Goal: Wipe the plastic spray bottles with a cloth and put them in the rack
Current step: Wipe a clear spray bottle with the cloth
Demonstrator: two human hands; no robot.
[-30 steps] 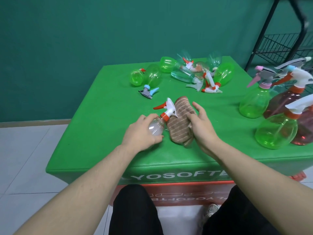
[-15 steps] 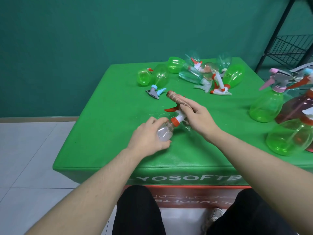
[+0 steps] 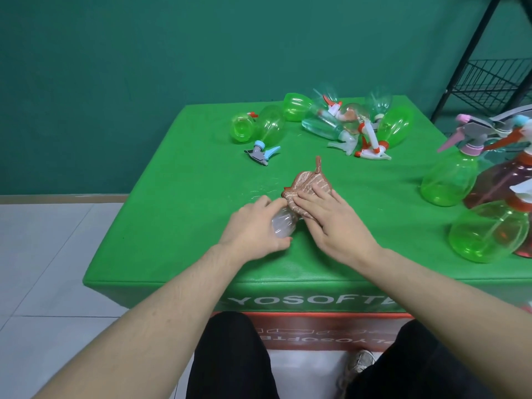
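Clear spray bottle (image 3: 283, 224) is lying on the green table (image 3: 178, 214), nearer the front edge than the bottle heap (image 3: 342, 122) at the back. Left hand (image 3: 253, 228) is gripping its base; right hand (image 3: 331, 223) is pressing the striped cloth (image 3: 309, 188) over its head end, fingers fairly flat. Its long axis is running from near-left to far-right, nozzle pointing away under the cloth. Rolling the body while rubbing would probably clean every side.
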